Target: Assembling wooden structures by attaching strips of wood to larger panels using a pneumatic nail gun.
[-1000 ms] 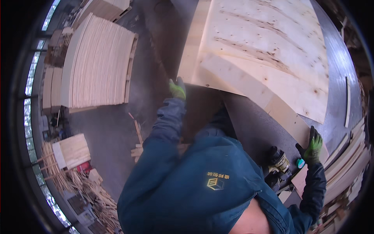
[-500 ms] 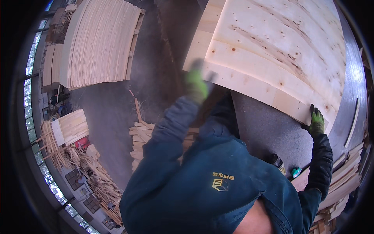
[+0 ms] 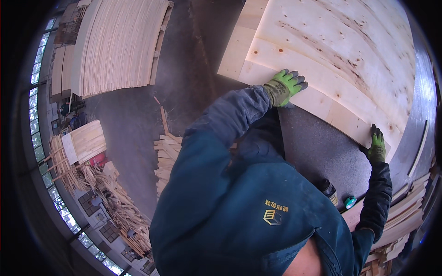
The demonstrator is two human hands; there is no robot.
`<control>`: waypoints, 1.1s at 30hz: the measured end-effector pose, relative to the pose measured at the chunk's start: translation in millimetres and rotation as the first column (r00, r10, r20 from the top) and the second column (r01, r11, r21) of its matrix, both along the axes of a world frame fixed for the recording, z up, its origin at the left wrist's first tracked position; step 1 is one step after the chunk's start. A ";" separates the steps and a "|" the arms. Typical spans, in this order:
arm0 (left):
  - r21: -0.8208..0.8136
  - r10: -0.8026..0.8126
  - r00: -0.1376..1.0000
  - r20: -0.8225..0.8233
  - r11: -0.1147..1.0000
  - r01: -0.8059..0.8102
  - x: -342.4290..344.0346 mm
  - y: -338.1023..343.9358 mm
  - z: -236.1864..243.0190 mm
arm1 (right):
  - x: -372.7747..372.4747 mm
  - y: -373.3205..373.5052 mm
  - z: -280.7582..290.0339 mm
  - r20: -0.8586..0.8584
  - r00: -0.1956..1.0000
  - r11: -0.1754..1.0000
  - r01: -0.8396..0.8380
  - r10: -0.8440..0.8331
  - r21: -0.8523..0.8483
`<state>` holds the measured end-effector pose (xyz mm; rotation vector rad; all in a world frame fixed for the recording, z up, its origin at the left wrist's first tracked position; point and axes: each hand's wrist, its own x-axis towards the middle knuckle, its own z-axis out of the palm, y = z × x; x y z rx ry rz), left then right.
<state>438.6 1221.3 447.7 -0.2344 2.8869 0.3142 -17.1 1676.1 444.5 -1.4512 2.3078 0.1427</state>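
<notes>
A large knotted plywood sheet (image 3: 336, 32) lies on a dark metal work surface (image 3: 317, 142), with a pale board strip (image 3: 324, 108) along its near edge. My left hand (image 3: 284, 87), in a green and grey glove, grips that edge around the middle, fingers spread over the top and thumb mostly hidden. My right hand (image 3: 376, 145), also gloved, is curled round the strip near its right end. Below the strip, a dark cylindrical tool (image 3: 328, 188) and a small teal object (image 3: 350, 202) rest, partly hidden by my jacket.
A tall sheet stack (image 3: 117, 43) stands on a pallet at upper left. Scrap slats (image 3: 163, 156) and a heap of offcuts (image 3: 124, 211) lie on the left floor. A thin batten (image 3: 416, 149) and stacked boards (image 3: 410, 207) are at the right.
My left hand has moved from the panel's left corner rightward onto the middle of the near edge. The strip now lies flush along that edge, my right hand higher in view.
</notes>
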 end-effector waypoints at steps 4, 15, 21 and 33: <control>-0.029 -0.076 0.994 -0.073 0.997 0.074 -12.9 -5.0 0.9 | 11.4 12.3 6.1 -0.033 0.999 1.000 -0.011 0.011 -0.009; -0.090 -0.154 0.983 -0.099 0.985 0.146 -10.0 -13.8 -2.4 | 244.2 57.5 76.5 0.078 0.895 0.807 0.432 -0.439 -0.403; 0.081 -0.371 0.877 -0.305 0.908 0.412 -182.6 190.3 16.3 | 354.3 249.4 77.5 0.256 0.510 0.433 0.849 -0.821 -0.302; -0.057 -0.447 0.885 -0.131 0.895 0.443 -426.2 439.4 -68.6 | 252.1 667.1 51.2 -0.070 -0.088 -0.025 0.781 -0.994 -0.624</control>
